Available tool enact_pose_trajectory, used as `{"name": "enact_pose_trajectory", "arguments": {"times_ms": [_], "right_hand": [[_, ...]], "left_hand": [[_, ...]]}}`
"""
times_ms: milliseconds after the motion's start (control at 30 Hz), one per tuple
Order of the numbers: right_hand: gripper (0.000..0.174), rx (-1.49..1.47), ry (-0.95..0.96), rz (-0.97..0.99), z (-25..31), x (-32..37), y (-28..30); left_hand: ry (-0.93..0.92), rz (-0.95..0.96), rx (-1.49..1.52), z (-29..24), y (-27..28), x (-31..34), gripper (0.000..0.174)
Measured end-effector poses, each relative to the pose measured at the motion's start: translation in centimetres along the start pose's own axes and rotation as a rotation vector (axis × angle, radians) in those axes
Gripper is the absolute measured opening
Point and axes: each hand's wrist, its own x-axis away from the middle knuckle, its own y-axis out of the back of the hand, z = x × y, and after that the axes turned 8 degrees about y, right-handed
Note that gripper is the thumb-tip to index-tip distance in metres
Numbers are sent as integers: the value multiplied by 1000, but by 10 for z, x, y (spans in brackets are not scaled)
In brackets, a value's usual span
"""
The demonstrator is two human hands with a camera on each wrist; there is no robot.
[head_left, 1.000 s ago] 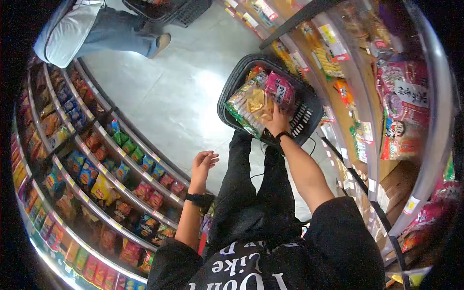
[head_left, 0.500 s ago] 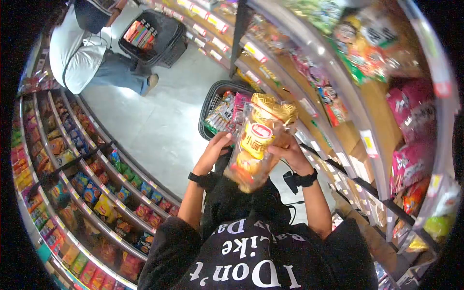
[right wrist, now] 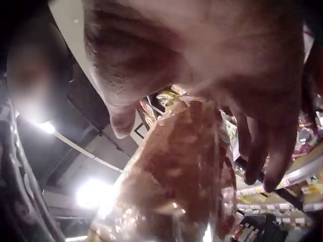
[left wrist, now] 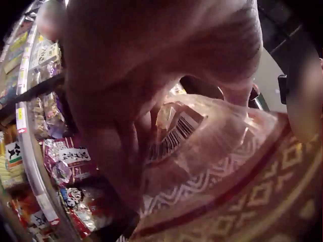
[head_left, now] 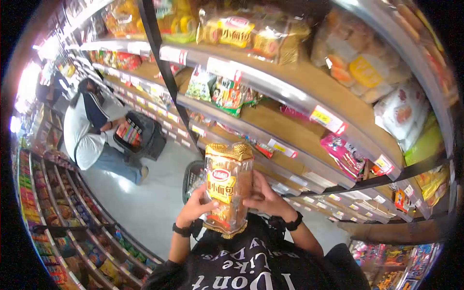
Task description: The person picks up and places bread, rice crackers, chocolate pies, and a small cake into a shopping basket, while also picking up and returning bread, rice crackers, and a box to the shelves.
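A clear plastic bag of bread rolls [head_left: 227, 191] with gold ends and a yellow label stands upright before my chest in the head view. At its left side my left hand [head_left: 197, 205] grips it, thumb across the front. My right hand [head_left: 269, 199] holds the right side, with its thumb on the front too. In the left wrist view the left hand [left wrist: 161, 55] covers part of the bag's patterned end [left wrist: 237, 201], and a barcode [left wrist: 179, 133] shows through. Brown bread fills the bag [right wrist: 176, 166] under the right hand [right wrist: 202, 55] in the right wrist view.
Shelves [head_left: 270, 82] of packaged snacks curve along the right, with similar bread bags [head_left: 232, 33] on top. A black basket [head_left: 191, 179] is partly hidden behind the left hand. Further off, a person [head_left: 87, 130] bends by another basket [head_left: 152, 142]. Snack racks [head_left: 72, 232] line the left.
The right hand came up out of the basket with the bread bag, and the left hand joined it. The bag now stands upright between both hands, and the head view has tilted up towards the shelves.
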Motion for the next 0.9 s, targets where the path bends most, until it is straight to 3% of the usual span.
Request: {"name": "enact_pose_trajectory", "arguments": {"times_ms": [100, 167, 233, 333, 400, 433, 533, 667, 900], "right_hand": [[112, 117, 94, 47, 22, 17, -1], [114, 165, 175, 76, 29, 26, -2], [108, 73, 216, 19, 29, 35, 7], [102, -156, 392, -128, 36, 33, 3], [100, -122, 460, -163, 41, 26, 2], [96, -62, 523, -220, 42, 22, 2], [83, 58, 453, -430, 71, 18, -13], [66, 7, 542, -494, 84, 19, -15], [64, -119, 536, -552, 85, 24, 2]], "left_hand": [[-233, -31, -1, 0, -14, -2, 59], [-189, -58, 111, -6, -21, 1, 61], [-383, -160, 256, -6, -37, -12, 64], [-509, -298, 288, -62, -72, -19, 56], [-530, -380, 225, -94, -92, -18, 54], [-554, -360, 251, -101, -99, -20, 53], [-665, -308, 139, -112, -113, -25, 55], [-703, -216, 76, -122, -119, -18, 57], [-699, 11, 55, -136, -109, -20, 50]]}}
